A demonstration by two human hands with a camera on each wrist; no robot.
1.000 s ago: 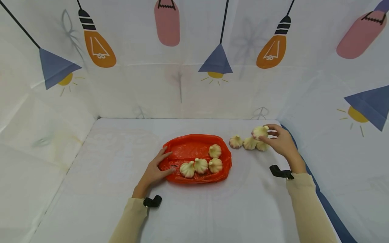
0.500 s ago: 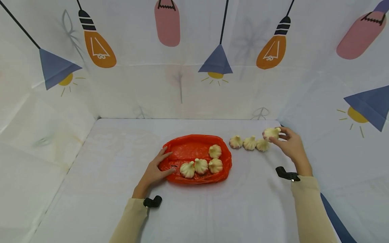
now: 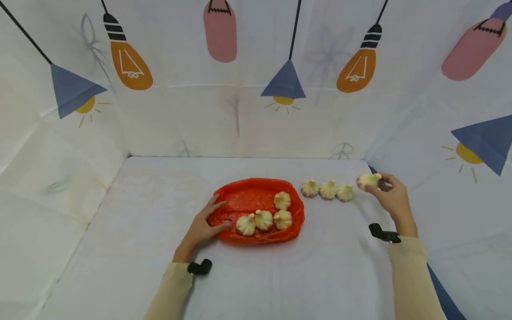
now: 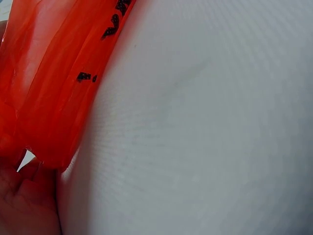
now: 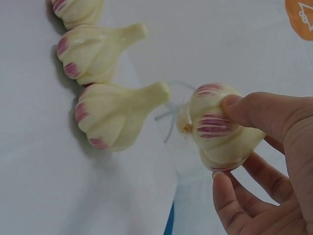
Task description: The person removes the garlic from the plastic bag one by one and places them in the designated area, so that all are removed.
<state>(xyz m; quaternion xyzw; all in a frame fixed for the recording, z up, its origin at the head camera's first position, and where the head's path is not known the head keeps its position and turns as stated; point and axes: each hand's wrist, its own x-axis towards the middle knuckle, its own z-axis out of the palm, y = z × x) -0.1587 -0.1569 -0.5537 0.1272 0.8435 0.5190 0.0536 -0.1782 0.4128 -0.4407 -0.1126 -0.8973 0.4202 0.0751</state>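
Note:
My right hand (image 3: 394, 198) pinches a garlic bulb (image 5: 217, 129) between thumb and fingers, holding it above the table's right side. The bulb is pale with purple streaks, and its root end faces left. To its left, 3 more garlic bulbs (image 3: 328, 190) sit in a row on the table. My left hand (image 3: 202, 226) rests at the left edge of a red plastic bag (image 3: 244, 198), spread open like a shallow dish, its fingers and thumb loosely extended over the rim. Several garlic bulbs (image 3: 264, 220) lie inside the bag, along its front and right side.
The white tabletop (image 3: 132, 213) carries the bag and the row of bulbs. Behind it and at both sides hang white sheets printed with lamps (image 3: 283, 80) and bulbs. A blue edge (image 3: 444, 293) shows at the right.
My right hand has moved right and slightly nearer, carrying the garlic bulb away from above the row to beyond its right end. The left hand and the bag stay in place.

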